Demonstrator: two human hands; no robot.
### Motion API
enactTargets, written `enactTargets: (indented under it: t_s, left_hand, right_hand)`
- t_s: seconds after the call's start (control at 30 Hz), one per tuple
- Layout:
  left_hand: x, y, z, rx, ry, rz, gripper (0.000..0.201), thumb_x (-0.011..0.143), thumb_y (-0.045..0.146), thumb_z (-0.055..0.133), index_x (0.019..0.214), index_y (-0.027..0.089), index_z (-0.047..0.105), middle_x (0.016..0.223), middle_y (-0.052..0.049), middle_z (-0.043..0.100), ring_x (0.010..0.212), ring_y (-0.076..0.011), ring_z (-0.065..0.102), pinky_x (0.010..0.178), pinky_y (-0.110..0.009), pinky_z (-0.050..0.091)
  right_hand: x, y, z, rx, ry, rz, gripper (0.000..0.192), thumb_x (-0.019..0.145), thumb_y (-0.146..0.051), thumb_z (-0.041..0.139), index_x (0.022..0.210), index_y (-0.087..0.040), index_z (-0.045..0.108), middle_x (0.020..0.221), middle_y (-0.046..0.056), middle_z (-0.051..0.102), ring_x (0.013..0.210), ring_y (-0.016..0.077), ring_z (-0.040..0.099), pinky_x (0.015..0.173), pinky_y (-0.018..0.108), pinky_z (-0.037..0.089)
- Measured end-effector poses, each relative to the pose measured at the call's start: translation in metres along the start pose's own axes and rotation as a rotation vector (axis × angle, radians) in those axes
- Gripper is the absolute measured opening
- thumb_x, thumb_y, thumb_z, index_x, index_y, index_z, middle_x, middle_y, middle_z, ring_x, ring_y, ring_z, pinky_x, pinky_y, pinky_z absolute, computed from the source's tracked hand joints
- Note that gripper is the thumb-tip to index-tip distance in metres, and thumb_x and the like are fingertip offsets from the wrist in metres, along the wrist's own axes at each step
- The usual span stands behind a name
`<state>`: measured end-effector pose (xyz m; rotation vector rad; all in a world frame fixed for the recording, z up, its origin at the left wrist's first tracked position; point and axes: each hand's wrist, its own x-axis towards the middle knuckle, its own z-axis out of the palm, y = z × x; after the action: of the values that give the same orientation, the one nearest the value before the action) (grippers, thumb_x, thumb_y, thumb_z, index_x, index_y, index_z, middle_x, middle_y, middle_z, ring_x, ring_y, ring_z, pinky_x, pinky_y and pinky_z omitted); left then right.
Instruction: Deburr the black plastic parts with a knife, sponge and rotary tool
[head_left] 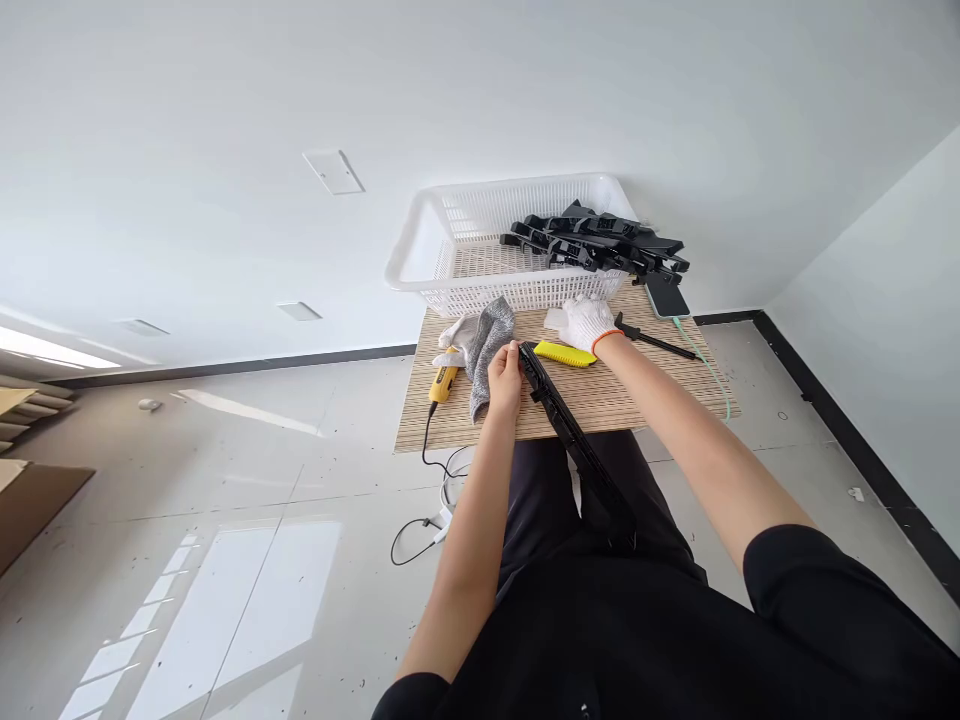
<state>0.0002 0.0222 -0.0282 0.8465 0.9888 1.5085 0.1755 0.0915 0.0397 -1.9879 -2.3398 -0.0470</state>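
Observation:
My bare left hand (505, 376) grips the far end of a long black plastic strip (564, 423) that runs from the small wooden table (645, 385) back to my lap. My right hand (588, 323) wears a white knit glove with an orange cuff and rests flat on the table by the basket, holding nothing that I can see. A yellow tool (565, 353) lies just under that hand's wrist. A grey glove (487, 350) lies beside my left hand.
A white slatted basket (450, 255) stands at the table's far edge, with a pile of black plastic strips (600, 243) over its right side. A yellow corded tool (444, 381), a phone (667, 297) with green cable and a black tool (654, 342) lie on the table.

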Motion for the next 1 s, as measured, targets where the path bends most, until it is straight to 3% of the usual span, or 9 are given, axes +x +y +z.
enactTargets:
  t_s: [0.1, 0.27, 0.47, 0.53, 0.6, 0.7, 0.8, 0.87, 1.0]
  left_hand:
    - [0.0, 0.0, 0.0, 0.025, -0.003, -0.001, 0.038, 0.085, 0.057, 0.072, 0.084, 0.02, 0.07, 0.068, 0.003, 0.058, 0.061, -0.0086, 0.053, 0.056, -0.019, 0.044]
    - [0.001, 0.001, 0.002, 0.041, 0.007, -0.021, 0.037, 0.085, 0.057, 0.072, 0.086, 0.019, 0.07, 0.068, 0.003, 0.058, 0.059, -0.0082, 0.051, 0.054, -0.019, 0.043]
    - [0.001, 0.0, 0.004, 0.05, 0.009, -0.003, 0.044, 0.081, 0.062, 0.074, 0.086, 0.018, 0.07, 0.071, 0.002, 0.061, 0.062, -0.0087, 0.053, 0.056, -0.02, 0.043]
    - [0.002, 0.0, 0.003, 0.059, 0.0, 0.011, 0.045, 0.081, 0.063, 0.073, 0.087, 0.018, 0.071, 0.072, 0.001, 0.062, 0.064, -0.0097, 0.054, 0.057, -0.021, 0.044]
    - [0.002, -0.001, 0.002, 0.072, -0.01, 0.025, 0.045, 0.082, 0.064, 0.071, 0.088, 0.019, 0.071, 0.073, 0.001, 0.062, 0.065, -0.0109, 0.055, 0.059, -0.023, 0.045]
    - [0.001, -0.001, 0.002, 0.116, -0.01, 0.065, 0.044, 0.084, 0.063, 0.069, 0.087, 0.019, 0.071, 0.072, 0.0, 0.063, 0.067, -0.0118, 0.055, 0.061, -0.024, 0.045]
    - [0.0, 0.0, 0.002, 0.143, -0.005, 0.104, 0.044, 0.085, 0.063, 0.069, 0.087, 0.019, 0.073, 0.075, -0.001, 0.066, 0.071, -0.013, 0.057, 0.065, -0.025, 0.045]
    - [-0.001, 0.001, 0.001, 0.15, -0.001, 0.112, 0.043, 0.085, 0.062, 0.069, 0.088, 0.019, 0.073, 0.076, -0.001, 0.067, 0.073, -0.014, 0.059, 0.068, -0.026, 0.046]
    - [-0.001, 0.001, 0.001, 0.186, 0.008, 0.121, 0.039, 0.089, 0.057, 0.067, 0.088, 0.019, 0.073, 0.079, -0.003, 0.07, 0.08, -0.0163, 0.063, 0.075, -0.028, 0.05]
  right_hand:
    - [-0.009, -0.002, 0.007, 0.084, 0.062, 0.025, 0.056, 0.083, -0.052, 0.067, 0.122, -0.012, 0.065, 0.129, 0.023, 0.062, 0.117, 0.0384, 0.053, 0.09, 0.046, 0.044]
    - [-0.02, -0.001, 0.026, 0.315, 0.16, 0.159, 0.043, 0.085, -0.057, 0.067, 0.109, -0.021, 0.065, 0.119, 0.015, 0.067, 0.116, 0.0357, 0.054, 0.095, 0.048, 0.043]
    - [-0.034, 0.007, 0.029, 0.673, 0.52, 0.358, 0.051, 0.081, -0.059, 0.069, 0.115, -0.022, 0.059, 0.12, 0.012, 0.065, 0.11, 0.0313, 0.062, 0.096, 0.052, 0.05]
    - [-0.046, 0.008, 0.029, 0.796, 0.61, 0.297, 0.054, 0.081, -0.057, 0.069, 0.121, -0.023, 0.058, 0.124, 0.011, 0.063, 0.112, 0.0302, 0.062, 0.098, 0.052, 0.051]
    - [-0.061, 0.005, 0.031, 0.835, 0.637, 0.125, 0.057, 0.079, -0.055, 0.072, 0.125, -0.024, 0.06, 0.125, 0.011, 0.06, 0.116, 0.0301, 0.062, 0.099, 0.051, 0.053]
    - [-0.084, -0.002, 0.033, 0.774, 0.581, -0.167, 0.054, 0.077, -0.054, 0.077, 0.123, -0.027, 0.067, 0.123, 0.009, 0.06, 0.116, 0.0294, 0.063, 0.097, 0.046, 0.056]
    - [-0.095, -0.009, 0.036, 0.702, 0.476, -0.371, 0.045, 0.08, -0.051, 0.077, 0.119, -0.03, 0.072, 0.117, 0.007, 0.064, 0.111, 0.0273, 0.065, 0.092, 0.041, 0.059]
    - [-0.095, -0.011, 0.038, 0.679, 0.428, -0.388, 0.038, 0.083, -0.049, 0.074, 0.115, -0.029, 0.075, 0.115, 0.007, 0.066, 0.108, 0.0263, 0.067, 0.087, 0.04, 0.06]
    - [-0.088, -0.011, 0.039, 0.731, 0.529, -0.101, 0.038, 0.087, -0.051, 0.071, 0.117, -0.028, 0.074, 0.12, 0.009, 0.065, 0.106, 0.0267, 0.068, 0.09, 0.043, 0.06]
